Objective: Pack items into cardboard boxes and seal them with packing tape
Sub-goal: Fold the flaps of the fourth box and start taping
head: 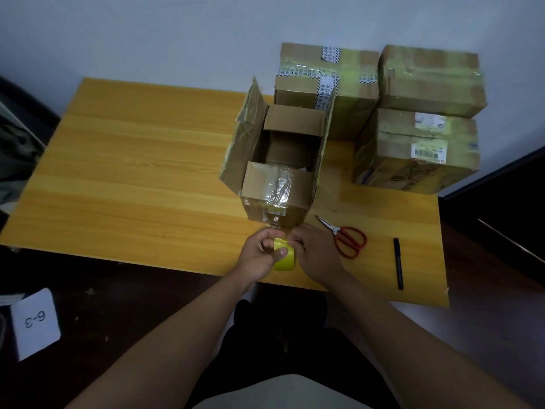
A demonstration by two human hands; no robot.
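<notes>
**Asker:** What fills most of the view?

**Describer:** A long yellow wood-grain table (132, 160), seen from above by the person standing at its near edge. Take the table's centre as the clock's centre, with twelve o'clock at the pale wall.

**Asker:** And the boxes?

**Describer:** An open brown cardboard box (280, 160) stands around three o'clock. Its flaps are up, and clear tape scraps cling to the near flap. I can't tell what lies inside. Behind it, near one o'clock, sits a sealed brown cardboard box with printed white tape strips (327, 84). At two o'clock, two more sealed boxes are stacked: a plain taped cardboard box (430, 81) on top of a taped cardboard box with a white barcode label (413, 154).

**Asker:** Where are the hands?

**Describer:** At about four o'clock, just in front of the open box. The left hand (262, 252) curls around a small yellow-green roll of packing tape (284, 258), thumb pressed on its face. The right hand (315, 252) meets the roll from the other side, fingers curled at its top edge; whether they pinch the tape end is hidden.

**Asker:** Anything smaller?

**Describer:** A white paper card marked "6-3" (35, 323) lies on the dark floor at eight o'clock. Red-handled metal scissors (345, 237) lie just right of the hands, blades closed, pointing toward the open box. Further right lies a slim black marker pen (398, 262).
</notes>
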